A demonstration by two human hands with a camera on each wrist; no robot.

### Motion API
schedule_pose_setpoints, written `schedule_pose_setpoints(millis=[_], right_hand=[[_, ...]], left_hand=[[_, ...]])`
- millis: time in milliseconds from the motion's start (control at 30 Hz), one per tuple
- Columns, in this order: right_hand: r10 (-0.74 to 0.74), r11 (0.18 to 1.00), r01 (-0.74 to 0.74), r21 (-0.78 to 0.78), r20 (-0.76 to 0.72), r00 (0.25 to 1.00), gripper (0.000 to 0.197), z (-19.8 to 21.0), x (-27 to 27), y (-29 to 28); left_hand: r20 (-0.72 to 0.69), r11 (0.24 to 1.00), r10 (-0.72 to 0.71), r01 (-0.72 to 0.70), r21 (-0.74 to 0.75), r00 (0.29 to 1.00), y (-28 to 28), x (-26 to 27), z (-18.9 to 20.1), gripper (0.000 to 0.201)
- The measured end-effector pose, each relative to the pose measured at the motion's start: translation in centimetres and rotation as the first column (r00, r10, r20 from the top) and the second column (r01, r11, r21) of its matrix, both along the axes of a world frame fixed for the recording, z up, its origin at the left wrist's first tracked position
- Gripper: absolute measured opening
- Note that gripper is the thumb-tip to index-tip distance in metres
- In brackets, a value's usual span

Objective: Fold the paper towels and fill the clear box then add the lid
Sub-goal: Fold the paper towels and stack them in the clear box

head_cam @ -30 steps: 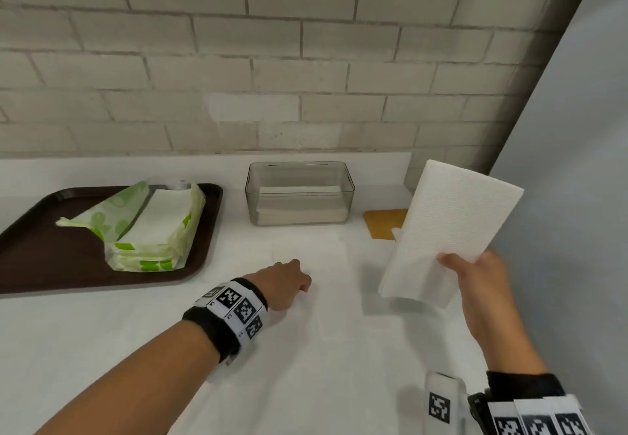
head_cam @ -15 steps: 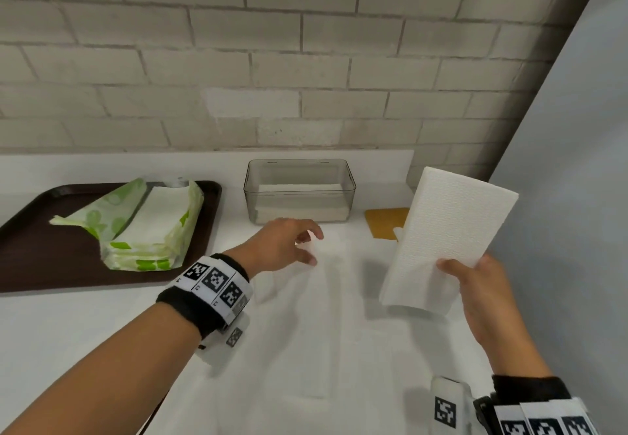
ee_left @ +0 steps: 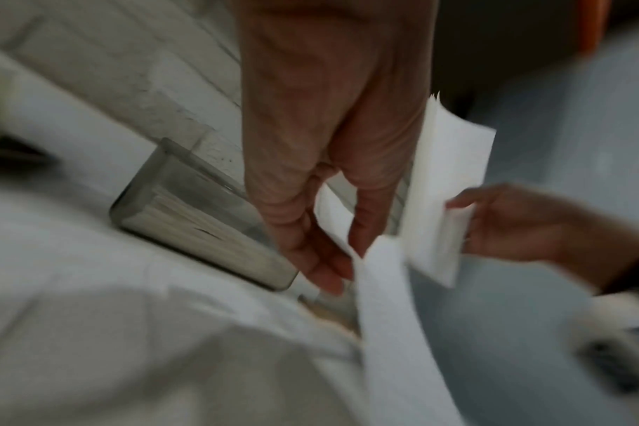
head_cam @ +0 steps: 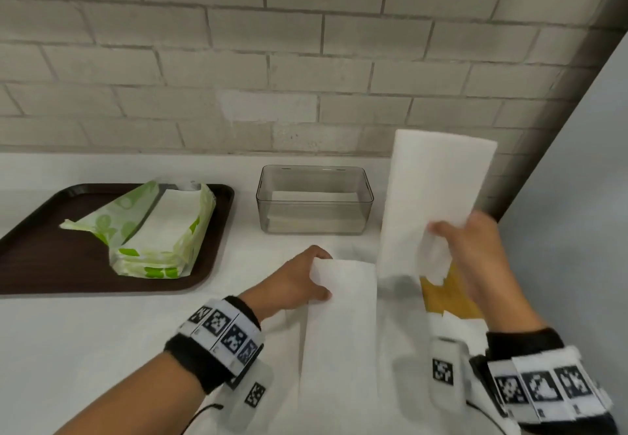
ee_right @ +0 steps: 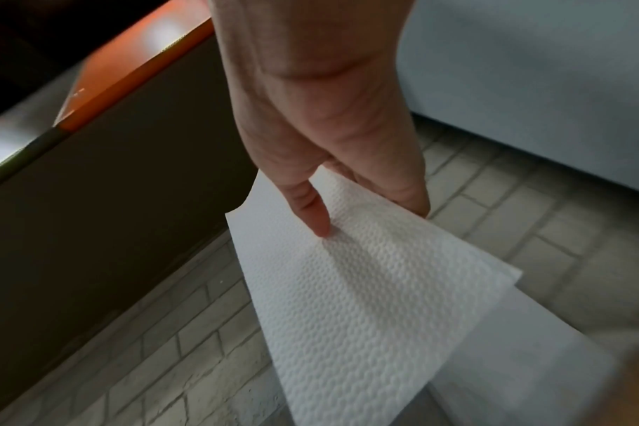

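Observation:
The clear box (head_cam: 314, 200) (ee_left: 201, 219) stands at the back of the white counter with a low stack of folded towels inside. My right hand (head_cam: 475, 251) (ee_right: 332, 161) pinches a folded paper towel (head_cam: 435, 196) (ee_right: 376, 276) by its lower edge and holds it upright, to the right of the box. My left hand (head_cam: 299, 281) (ee_left: 321, 230) grips the far corner of another paper towel (head_cam: 339, 332) (ee_left: 387, 317) and lifts that edge off the counter. A tan lid (head_cam: 448, 295) lies partly hidden under the towels and my right hand.
A brown tray (head_cam: 37, 264) at the left carries an opened green-and-white towel package (head_cam: 159, 230). A brick wall (head_cam: 272, 60) runs behind the counter. A grey panel (head_cam: 571, 230) closes off the right side.
My left hand reached forward over the flat towel, then took hold of its far edge and lifted it. My right hand raised its folded towel more upright.

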State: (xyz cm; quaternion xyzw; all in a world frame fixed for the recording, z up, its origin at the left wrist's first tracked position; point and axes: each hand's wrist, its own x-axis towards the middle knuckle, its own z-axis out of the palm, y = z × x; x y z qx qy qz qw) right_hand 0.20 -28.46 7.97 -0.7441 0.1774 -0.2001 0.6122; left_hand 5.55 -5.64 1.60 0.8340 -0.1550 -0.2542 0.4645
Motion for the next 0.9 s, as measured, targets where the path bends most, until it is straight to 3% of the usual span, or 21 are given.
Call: schedule_pose_setpoints(millis=[100, 200, 267, 333, 400, 433, 500, 533, 600, 667, 833, 900], right_hand=[[0.035, 0.961, -0.01, -0.278, 0.085, 0.996, 0.037, 3.9, 5.1, 0.5], [0.139, 0.842, -0.076, -0.534, 0.077, 0.987, 0.032, 6.4, 11.9, 1.8], [0.236, 0.777, -0.209, -0.594, -0.032, 0.971, 0.024, 6.5, 16.9, 3.0], [0.301, 0.652, -0.374, -0.66, -0.227, 0.926, 0.024, 5.4, 21.4, 4.0], [0.318, 0.503, -0.549, -0.668, -0.448, 0.836, 0.031, 3.4, 24.9, 4.8], [0.313, 0.438, -0.63, -0.641, -0.548, 0.776, 0.033, 2.4, 26.1, 5.2], [0.267, 0.316, -0.749, -0.582, -0.703, 0.659, 0.03, 0.8, 27.8, 6.0], [0.235, 0.273, -0.784, -0.557, -0.752, 0.616, 0.03, 0.2, 28.3, 6.3], [0.174, 0.211, -0.824, -0.525, -0.81, 0.561, 0.043, -0.8, 29.0, 6.7], [0.123, 0.183, -0.838, -0.514, -0.834, 0.539, 0.054, -2.1, 29.3, 6.6], [0.079, 0.122, -0.821, -0.558, -0.819, 0.568, 0.049, -4.9, 28.8, 6.5], [0.084, 0.121, -0.843, -0.524, -0.841, 0.534, 0.055, -4.1, 27.8, 6.7]], left_hand=[[-0.01, 0.972, 0.16, -0.159, -0.171, 0.987, 1.5, -0.6, 1.2, 0.047], [-0.045, 0.885, 0.324, -0.32, -0.339, 0.945, 3.6, -1.4, 1.6, 0.026], [-0.13, 0.775, 0.423, -0.432, -0.461, 0.897, 5.2, -1.9, 1.2, 0.029], [-0.262, 0.619, 0.5, -0.552, -0.558, 0.826, 6.4, -2.5, 0.7, 0.04], [-0.323, 0.472, 0.597, -0.647, -0.598, 0.734, 7.7, -3.2, 0.1, 0.042], [-0.293, 0.449, 0.655, -0.671, -0.591, 0.696, 8.2, -3.6, 0.0, 0.04], [-0.174, 0.479, 0.735, -0.683, -0.552, 0.655, 9.1, -3.9, -0.6, 0.062], [-0.186, 0.453, 0.759, -0.712, -0.536, 0.623, 9.6, -4.0, -1.0, 0.06], [-0.215, 0.441, 0.78, -0.76, -0.477, 0.588, 10.1, -4.3, -1.1, 0.017], [-0.139, 0.485, 0.793, -0.753, -0.445, 0.594, 10.2, -4.4, -1.2, 0.022], [0.017, 0.528, 0.807, -0.708, -0.47, 0.59, 9.5, -4.1, -1.5, 0.048], [0.072, 0.593, 0.754, -0.629, -0.502, 0.653, 9.9, -4.2, -2.5, 0.034]])
